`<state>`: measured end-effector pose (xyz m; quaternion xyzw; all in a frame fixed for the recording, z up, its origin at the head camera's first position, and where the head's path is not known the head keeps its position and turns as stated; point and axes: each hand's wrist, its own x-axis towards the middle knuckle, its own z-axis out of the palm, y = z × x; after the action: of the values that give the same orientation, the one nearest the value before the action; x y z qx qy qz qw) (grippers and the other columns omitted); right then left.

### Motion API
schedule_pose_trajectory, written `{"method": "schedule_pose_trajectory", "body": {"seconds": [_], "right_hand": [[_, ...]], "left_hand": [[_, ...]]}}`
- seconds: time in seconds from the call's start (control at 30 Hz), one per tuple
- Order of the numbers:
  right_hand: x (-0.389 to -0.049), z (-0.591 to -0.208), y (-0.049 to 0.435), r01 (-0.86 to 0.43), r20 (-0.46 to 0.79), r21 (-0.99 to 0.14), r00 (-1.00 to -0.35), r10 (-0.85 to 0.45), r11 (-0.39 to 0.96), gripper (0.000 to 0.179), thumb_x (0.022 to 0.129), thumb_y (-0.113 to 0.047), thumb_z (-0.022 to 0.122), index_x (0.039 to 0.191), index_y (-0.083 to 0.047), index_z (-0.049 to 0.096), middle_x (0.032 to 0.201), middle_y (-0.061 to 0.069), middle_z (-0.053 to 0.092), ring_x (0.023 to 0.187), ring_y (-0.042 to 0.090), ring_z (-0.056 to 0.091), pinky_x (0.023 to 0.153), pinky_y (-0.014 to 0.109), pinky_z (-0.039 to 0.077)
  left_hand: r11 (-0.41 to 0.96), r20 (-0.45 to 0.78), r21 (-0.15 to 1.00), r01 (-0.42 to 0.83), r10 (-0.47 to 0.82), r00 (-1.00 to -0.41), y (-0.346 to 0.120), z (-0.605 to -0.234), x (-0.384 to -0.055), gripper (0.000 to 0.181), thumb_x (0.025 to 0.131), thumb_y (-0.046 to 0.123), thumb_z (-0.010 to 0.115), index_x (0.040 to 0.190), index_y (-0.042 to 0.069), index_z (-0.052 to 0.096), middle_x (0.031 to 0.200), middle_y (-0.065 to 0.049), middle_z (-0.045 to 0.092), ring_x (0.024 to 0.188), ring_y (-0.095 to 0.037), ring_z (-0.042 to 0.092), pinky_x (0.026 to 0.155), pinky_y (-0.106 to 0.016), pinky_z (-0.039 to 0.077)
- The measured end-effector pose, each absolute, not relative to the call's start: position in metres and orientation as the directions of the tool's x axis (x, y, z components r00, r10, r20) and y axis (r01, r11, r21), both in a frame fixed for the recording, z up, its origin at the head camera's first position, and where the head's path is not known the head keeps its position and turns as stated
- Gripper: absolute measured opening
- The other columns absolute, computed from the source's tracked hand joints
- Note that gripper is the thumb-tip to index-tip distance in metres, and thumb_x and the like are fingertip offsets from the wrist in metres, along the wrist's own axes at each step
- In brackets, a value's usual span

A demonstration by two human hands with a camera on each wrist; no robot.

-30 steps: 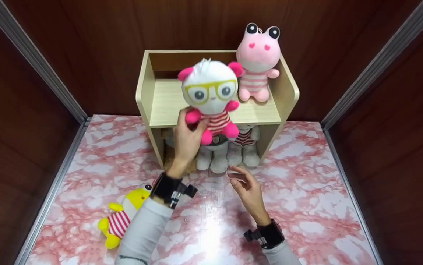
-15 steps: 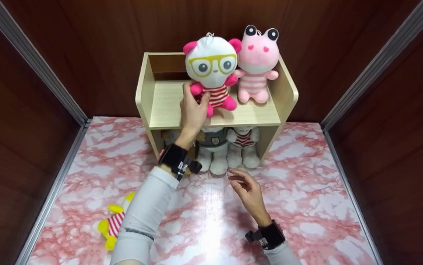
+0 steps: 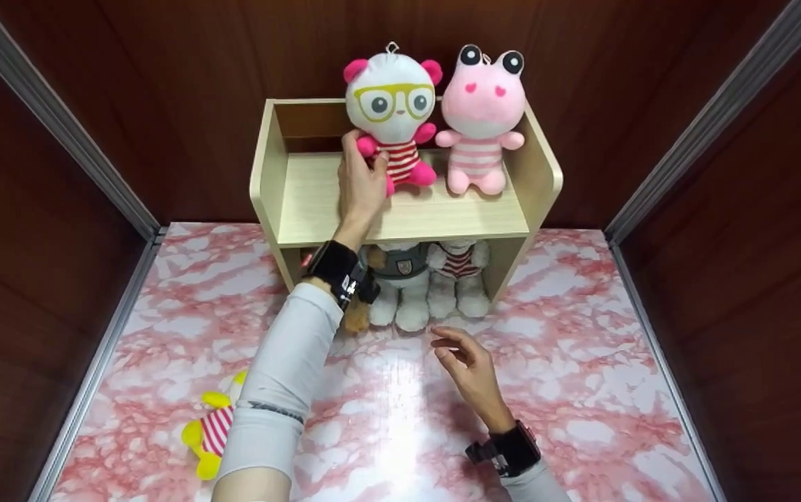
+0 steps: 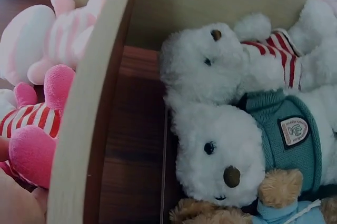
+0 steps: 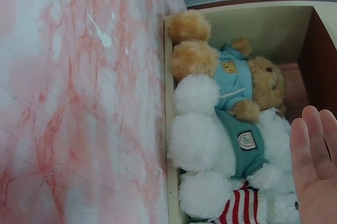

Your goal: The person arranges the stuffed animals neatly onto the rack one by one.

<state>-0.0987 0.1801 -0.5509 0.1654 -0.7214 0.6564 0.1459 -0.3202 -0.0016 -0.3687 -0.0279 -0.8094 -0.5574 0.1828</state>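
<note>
My left hand grips a panda plush by its left side, fingers behind and thumb in front. The panda is white and pink, with yellow glasses and a red-striped body, and is upright over the upper shelf. Whether it touches the shelf I cannot tell. To its right a pink frog-like plush with bulging eyes sits against the shelf's right wall. My right hand holds nothing, its fingers loosely bent, in front of the lower compartment; the right wrist view shows its fingers.
Below stand a brown bear in light blue, a white bear in a green sweater and a white bear in red stripes. A yellow plush lies on the marbled surface, partly hidden by my left forearm.
My left hand has carried the panda up and back, from in front of the shelf to above it, left of the pink plush. My right hand has barely moved.
</note>
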Motion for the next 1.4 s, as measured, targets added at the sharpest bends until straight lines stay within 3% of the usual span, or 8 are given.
{"method": "schedule_pose_trajectory", "body": {"seconds": [0.27,0.4,0.53,0.77,0.93,1.07,1.13,1.4], "right_hand": [[-0.098,-0.555,0.177,-0.423,0.419,-0.902,-0.906,-0.065,0.087,0.029,0.096,0.010,0.064,0.125,0.013,0.065,0.121,0.025,0.067,0.104,0.047,0.065,0.089,0.028,0.057],[-0.099,-0.556,0.176,-0.429,0.423,-0.900,-0.903,-0.080,0.082,0.029,0.096,0.010,0.063,0.125,0.013,0.065,0.121,0.026,0.067,0.103,0.050,0.065,0.088,0.027,0.057],[-0.098,-0.556,0.175,-0.415,0.410,-0.905,-0.909,-0.075,0.092,0.029,0.097,0.008,0.064,0.125,0.011,0.065,0.120,0.021,0.069,0.104,0.048,0.066,0.089,0.028,0.057],[-0.098,-0.557,0.177,-0.377,0.373,-0.920,-0.926,-0.057,0.109,0.028,0.098,0.006,0.064,0.126,0.009,0.066,0.121,0.021,0.069,0.106,0.049,0.065,0.090,0.030,0.057],[-0.099,-0.559,0.178,-0.360,0.359,-0.926,-0.933,-0.036,0.116,0.027,0.098,0.005,0.065,0.125,0.009,0.067,0.120,0.020,0.070,0.106,0.049,0.065,0.091,0.030,0.056],[-0.100,-0.559,0.179,-0.368,0.367,-0.921,-0.930,-0.035,0.129,0.027,0.097,0.005,0.065,0.124,0.010,0.067,0.118,0.019,0.071,0.105,0.049,0.065,0.092,0.029,0.055],[-0.100,-0.559,0.178,-0.372,0.370,-0.919,-0.928,-0.038,0.133,0.028,0.097,0.006,0.065,0.124,0.010,0.067,0.117,0.019,0.071,0.105,0.049,0.065,0.093,0.027,0.055],[-0.100,-0.562,0.175,-0.381,0.380,-0.912,-0.924,-0.038,0.151,0.027,0.097,0.005,0.066,0.124,0.009,0.068,0.116,0.019,0.072,0.103,0.044,0.067,0.092,0.024,0.055]], "left_hand": [[0.351,0.317,0.901,0.254,-0.134,-0.939,0.002,-0.371,-0.323,0.049,0.102,0.013,0.064,0.146,0.013,0.044,0.144,-0.005,0.052,0.131,-0.016,0.051,0.106,-0.026,0.043],[0.257,0.294,0.931,0.261,-0.100,-0.951,0.002,-0.373,-0.321,0.050,0.102,0.010,0.062,0.148,0.015,0.042,0.132,-0.007,0.060,0.097,-0.017,0.065,0.080,-0.028,0.055],[0.196,0.275,0.948,0.252,-0.098,-0.956,0.000,-0.374,-0.317,0.059,0.103,0.011,0.061,0.155,0.015,0.033,0.118,-0.010,0.060,0.066,-0.024,0.063,0.056,-0.036,0.053],[0.389,0.349,0.885,0.256,-0.190,-0.918,-0.007,-0.380,-0.302,0.074,0.100,0.022,0.065,0.162,0.012,0.025,0.163,-0.010,0.034,0.124,-0.028,0.059,0.095,-0.034,0.053],[0.449,0.567,0.771,0.451,-0.165,-0.807,-0.009,-0.393,-0.283,0.069,0.096,0.015,0.066,0.155,0.000,0.033,0.163,-0.017,0.030,0.121,-0.036,0.060,0.078,-0.035,0.060],[0.431,0.752,0.615,0.660,-0.069,-0.655,-0.007,-0.403,-0.270,0.068,0.091,0.008,0.067,0.149,-0.008,0.035,0.160,-0.028,0.029,0.139,-0.039,0.046,0.104,-0.035,0.051],[0.417,0.814,0.537,0.733,-0.031,-0.579,-0.007,-0.408,-0.263,0.068,0.088,0.006,0.067,0.146,-0.009,0.037,0.157,-0.032,0.029,0.147,-0.040,0.035,0.119,-0.040,0.037],[0.415,0.875,0.404,0.815,0.084,-0.476,-0.021,-0.444,-0.226,0.064,0.085,0.007,0.065,0.142,-0.006,0.039,0.153,-0.038,0.032,0.145,-0.049,0.034,0.122,-0.054,0.027]]}}
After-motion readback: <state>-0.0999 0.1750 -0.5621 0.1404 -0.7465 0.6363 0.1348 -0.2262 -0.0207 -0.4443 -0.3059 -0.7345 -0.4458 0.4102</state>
